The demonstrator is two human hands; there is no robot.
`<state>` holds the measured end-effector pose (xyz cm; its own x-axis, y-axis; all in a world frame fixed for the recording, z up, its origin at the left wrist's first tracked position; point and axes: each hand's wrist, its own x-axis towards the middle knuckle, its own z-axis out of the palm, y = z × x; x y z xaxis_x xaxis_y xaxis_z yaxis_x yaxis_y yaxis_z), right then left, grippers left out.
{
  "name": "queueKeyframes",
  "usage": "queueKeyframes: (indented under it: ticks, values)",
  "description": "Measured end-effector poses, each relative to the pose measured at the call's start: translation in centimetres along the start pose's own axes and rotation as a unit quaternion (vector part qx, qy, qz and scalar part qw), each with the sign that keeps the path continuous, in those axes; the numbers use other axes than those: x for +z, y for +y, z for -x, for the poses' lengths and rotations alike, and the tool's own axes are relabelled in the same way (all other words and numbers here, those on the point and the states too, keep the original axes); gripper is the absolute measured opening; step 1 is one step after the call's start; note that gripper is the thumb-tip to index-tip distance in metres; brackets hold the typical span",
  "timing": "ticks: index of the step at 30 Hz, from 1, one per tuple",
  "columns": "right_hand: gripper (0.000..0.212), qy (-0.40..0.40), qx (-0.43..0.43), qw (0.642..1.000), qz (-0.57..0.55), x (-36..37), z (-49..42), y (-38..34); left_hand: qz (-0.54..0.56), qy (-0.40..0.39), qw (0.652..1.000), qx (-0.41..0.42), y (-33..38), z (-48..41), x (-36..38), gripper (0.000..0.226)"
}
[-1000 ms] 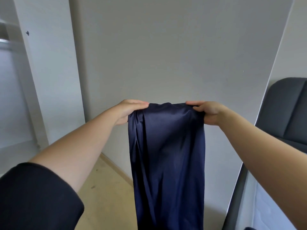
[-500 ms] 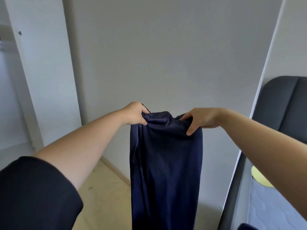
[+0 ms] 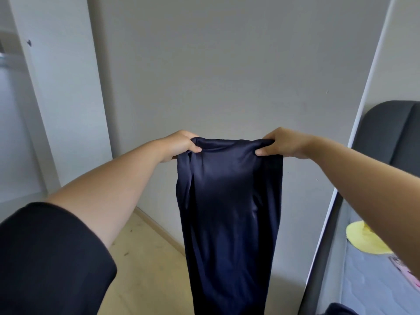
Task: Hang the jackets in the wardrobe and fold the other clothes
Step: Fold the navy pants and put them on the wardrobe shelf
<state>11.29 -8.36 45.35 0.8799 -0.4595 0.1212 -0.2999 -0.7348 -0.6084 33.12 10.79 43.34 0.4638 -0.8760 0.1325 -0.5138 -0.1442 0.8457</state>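
- Moved: my hands have spread apart, pulling the top edge taut.
- Left hand (image 3: 179,144), right hand (image 3: 281,142): each pinches a corner of the navy garment (image 3: 229,212), hanging mid-air.
- Step: folding; next, I judge, halve it lengthwise.

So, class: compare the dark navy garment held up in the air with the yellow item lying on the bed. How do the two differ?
The navy garment hangs straight down, gripped at its top edge by the left hand and right hand; the yellow item lies flat on the bed, touched by neither hand. The garment is dark and faintly shiny, the yellow item pale and bright. The garment shows at length; the yellow item is partly hidden behind the right arm. Both look like cloth.
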Motion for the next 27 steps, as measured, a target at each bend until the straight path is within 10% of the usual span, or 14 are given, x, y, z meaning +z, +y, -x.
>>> queueKeyframes:
  ticks: [7,12,27]
  values:
    - [0.008,0.032,0.002,0.998,0.051,-1.3,0.2,-0.6,-0.125,-0.117,0.985,0.020,0.7,0.3,0.5,0.020]
    - [0.016,-0.022,0.015,0.975,0.220,-1.3,0.5,-0.8,-0.395,0.016,0.914,0.086,1.8,-1.0,1.0,0.030]
    - [0.020,0.430,-0.001,0.878,0.209,-10.6,11.6,-2.7,-0.390,0.232,0.861,0.230,15.8,1.4,5.2,0.027]
